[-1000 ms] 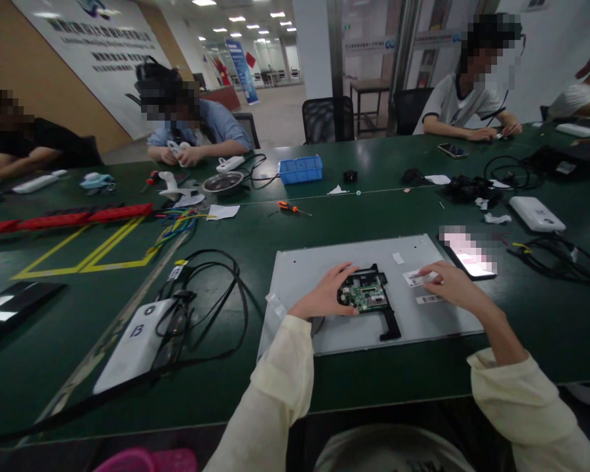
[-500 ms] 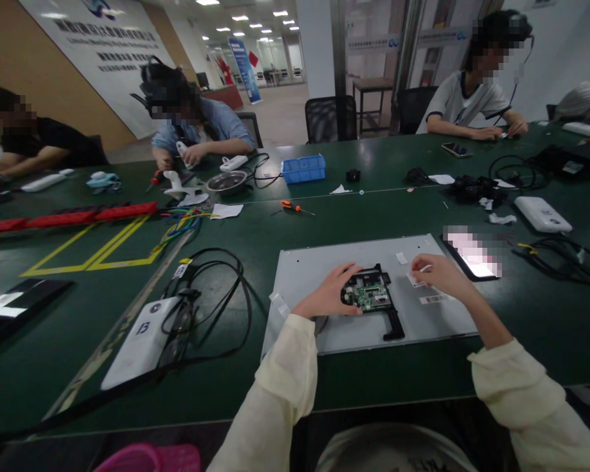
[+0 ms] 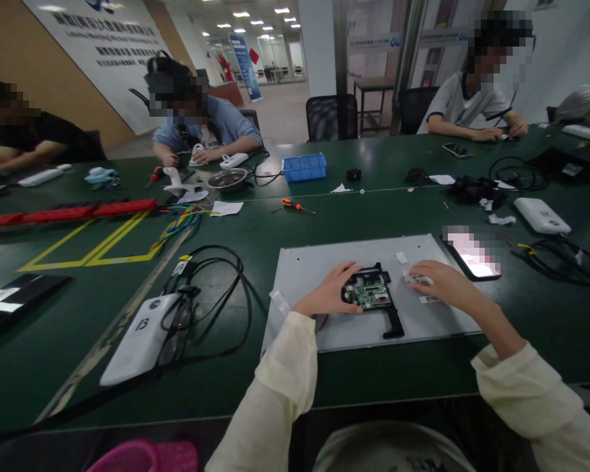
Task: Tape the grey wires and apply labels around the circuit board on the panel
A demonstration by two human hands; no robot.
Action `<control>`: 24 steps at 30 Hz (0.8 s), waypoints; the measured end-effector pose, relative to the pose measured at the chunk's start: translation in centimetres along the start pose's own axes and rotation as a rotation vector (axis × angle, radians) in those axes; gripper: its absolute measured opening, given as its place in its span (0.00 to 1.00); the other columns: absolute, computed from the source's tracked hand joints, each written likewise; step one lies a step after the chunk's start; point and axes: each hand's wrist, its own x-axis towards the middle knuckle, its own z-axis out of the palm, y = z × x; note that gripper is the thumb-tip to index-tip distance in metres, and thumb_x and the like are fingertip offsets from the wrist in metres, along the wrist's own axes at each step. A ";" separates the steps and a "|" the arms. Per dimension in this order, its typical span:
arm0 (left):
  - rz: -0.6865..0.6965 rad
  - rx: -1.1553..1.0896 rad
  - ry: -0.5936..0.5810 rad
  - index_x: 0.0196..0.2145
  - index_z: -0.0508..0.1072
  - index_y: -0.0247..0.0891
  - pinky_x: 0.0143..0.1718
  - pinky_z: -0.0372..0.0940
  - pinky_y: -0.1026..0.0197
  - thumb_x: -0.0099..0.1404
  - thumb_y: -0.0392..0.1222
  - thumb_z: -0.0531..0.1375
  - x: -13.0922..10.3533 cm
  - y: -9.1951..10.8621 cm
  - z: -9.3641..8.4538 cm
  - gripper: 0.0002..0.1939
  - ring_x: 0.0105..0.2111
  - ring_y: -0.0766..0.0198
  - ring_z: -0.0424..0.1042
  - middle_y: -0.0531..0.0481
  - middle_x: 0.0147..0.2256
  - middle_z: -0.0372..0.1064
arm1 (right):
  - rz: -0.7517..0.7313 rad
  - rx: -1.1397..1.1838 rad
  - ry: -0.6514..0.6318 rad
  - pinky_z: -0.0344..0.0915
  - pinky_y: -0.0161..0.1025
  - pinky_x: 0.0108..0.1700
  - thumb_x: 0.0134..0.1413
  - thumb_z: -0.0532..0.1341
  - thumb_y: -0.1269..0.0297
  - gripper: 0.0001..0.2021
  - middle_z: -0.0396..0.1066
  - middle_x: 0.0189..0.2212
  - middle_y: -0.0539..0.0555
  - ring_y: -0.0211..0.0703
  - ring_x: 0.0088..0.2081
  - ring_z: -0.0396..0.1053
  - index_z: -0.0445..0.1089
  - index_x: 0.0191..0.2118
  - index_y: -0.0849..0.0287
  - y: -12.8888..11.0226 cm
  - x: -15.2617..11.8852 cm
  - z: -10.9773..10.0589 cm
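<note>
A grey metal panel (image 3: 324,262) lies on the green table in front of me. On it sits a black frame (image 3: 394,321) with a green circuit board (image 3: 373,296) inside. My left hand (image 3: 330,290) grips the frame's left side, thumb at the near edge and fingers at the far edge. To the right, my right hand (image 3: 440,283) is closed over the panel, pinching a small whitish piece (image 3: 420,279) that I cannot make out clearly. Beside it are a small white sticker (image 3: 402,257) and a partly covered label (image 3: 429,299).
A phone (image 3: 472,255) lies right of the panel. Left are a white power bank (image 3: 140,337) and coiled black cables (image 3: 243,282). An orange screwdriver (image 3: 291,204) and a blue basket (image 3: 303,168) stand farther back. Other people sit across the table.
My right hand has turned and shifted slightly, its fingers now lower over the small piece. My left hand stays on the frame. The person in blue across the table has moved a little.
</note>
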 end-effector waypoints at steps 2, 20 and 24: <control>0.001 0.002 -0.002 0.65 0.48 0.47 0.64 0.43 0.43 0.49 0.55 0.68 0.0 0.0 0.0 0.51 0.65 0.46 0.41 0.44 0.67 0.37 | -0.005 -0.075 -0.027 0.66 0.47 0.49 0.59 0.55 0.62 0.12 0.73 0.45 0.58 0.50 0.47 0.69 0.73 0.43 0.57 -0.3 0.1 0.3; 0.032 0.012 0.026 0.66 0.44 0.41 0.65 0.42 0.46 0.47 0.58 0.68 0.2 -0.5 0.6 0.56 0.65 0.46 0.41 0.40 0.66 0.38 | -0.113 -0.276 0.007 0.62 0.41 0.44 0.61 0.53 0.70 0.11 0.75 0.37 0.59 0.48 0.41 0.71 0.73 0.38 0.59 -6.4 8.0 3.0; 0.037 0.014 0.022 0.66 0.44 0.40 0.65 0.42 0.46 0.48 0.57 0.67 0.2 -0.5 0.6 0.55 0.65 0.47 0.42 0.39 0.65 0.39 | -0.081 -0.194 -0.006 0.63 0.40 0.44 0.62 0.52 0.68 0.11 0.76 0.36 0.57 0.47 0.41 0.71 0.73 0.37 0.58 -5.8 7.9 3.7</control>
